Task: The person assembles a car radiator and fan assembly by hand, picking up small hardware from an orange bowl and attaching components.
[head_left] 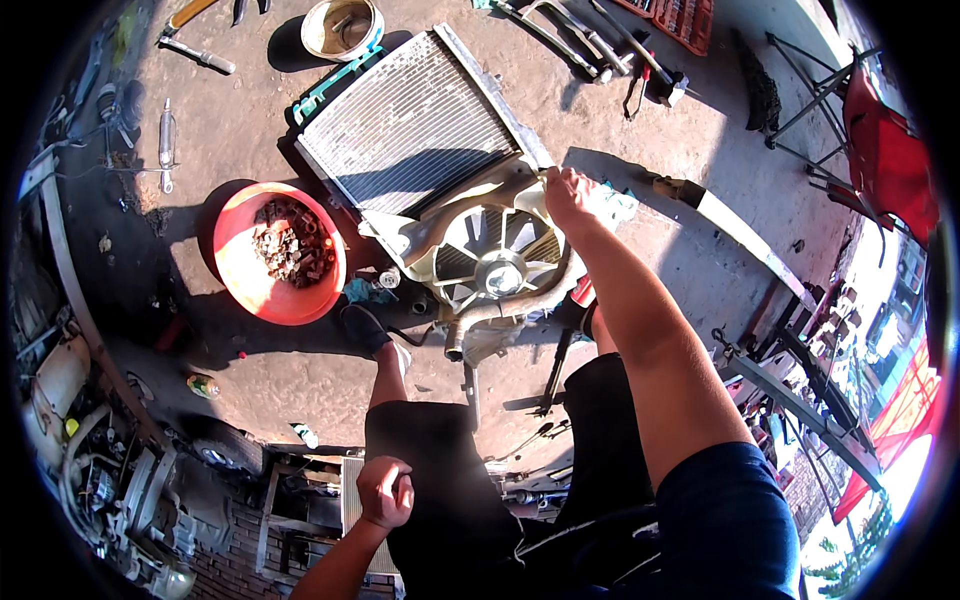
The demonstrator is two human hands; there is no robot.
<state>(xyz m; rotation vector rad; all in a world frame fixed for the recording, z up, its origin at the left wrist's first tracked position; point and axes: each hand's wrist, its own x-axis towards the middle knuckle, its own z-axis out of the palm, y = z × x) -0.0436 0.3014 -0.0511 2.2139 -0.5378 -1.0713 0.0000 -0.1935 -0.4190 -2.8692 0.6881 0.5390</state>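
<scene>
A radiator (410, 130) with a light metal core lies tilted on the ground before me. At its near end sits a pale fan shroud with a fan (502, 272), and a curved hose (520, 303) runs along the near side. My right hand (575, 200) reaches forward and is closed on the radiator's near right corner, by the shroud; its fingertips are partly hidden. My left hand (385, 492) hovers beside my left thigh with its fingers curled in, and nothing shows in it.
A red basin (228, 245) full of small rusty parts stands left of the radiator, with a white bucket (314, 30) beyond. Hammers and bars (600, 45) lie far right near a red socket case (685, 25). A red folding chair (880, 140) stands at right; engine parts (130, 500) crowd the left.
</scene>
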